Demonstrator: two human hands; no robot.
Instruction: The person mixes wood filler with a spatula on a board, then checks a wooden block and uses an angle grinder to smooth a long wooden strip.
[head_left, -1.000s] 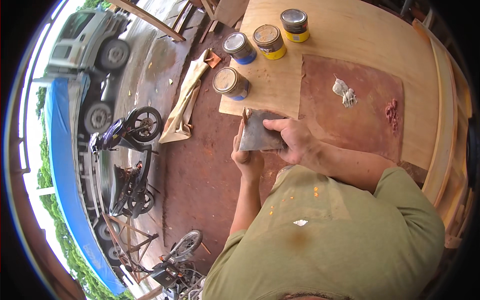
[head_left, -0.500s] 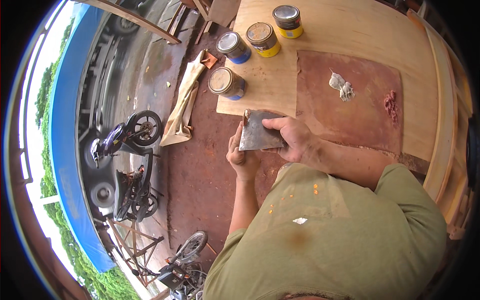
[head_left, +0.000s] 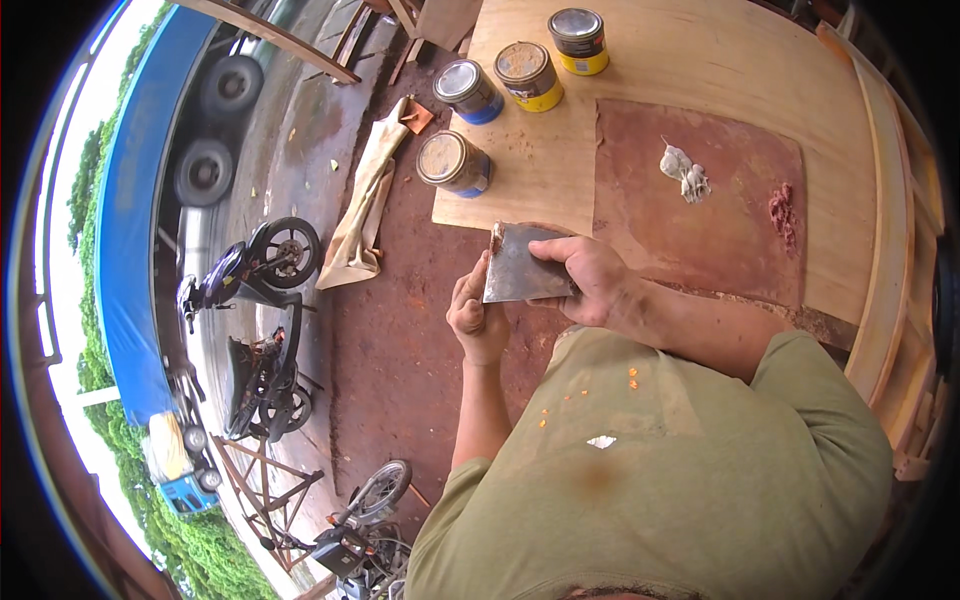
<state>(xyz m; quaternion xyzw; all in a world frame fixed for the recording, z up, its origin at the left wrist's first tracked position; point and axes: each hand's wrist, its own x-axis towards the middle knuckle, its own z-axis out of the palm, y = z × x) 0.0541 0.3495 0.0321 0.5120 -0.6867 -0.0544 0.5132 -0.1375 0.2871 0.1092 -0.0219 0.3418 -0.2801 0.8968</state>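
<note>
My right hand (head_left: 590,275) grips a flat grey metal putty scraper (head_left: 518,268), its thumb lying on the face. Brownish residue marks the scraper's upper left corner. Beside the left edge is my left hand (head_left: 478,318), its index finger raised against that edge. The other fingers are curled, and whatever they may hold is hidden. Beyond the hands, on a plywood sheet, lies a reddish-brown board (head_left: 725,235). It carries a lump of whitish-grey putty (head_left: 685,172) and a smaller dab of dark red paste (head_left: 783,215).
Several lidded cans stand on the plywood (head_left: 560,195), among them a blue-based can (head_left: 455,165) and a yellow-based can (head_left: 578,40). A tan cloth (head_left: 365,205) lies on the ground to the left. Motorcycles (head_left: 265,340) stand near the road, where a blue truck (head_left: 130,270) passes.
My left hand has shifted slightly left and down along the scraper's edge. The scraper has moved a little right. On the road, the blue truck has moved, showing different wheels.
</note>
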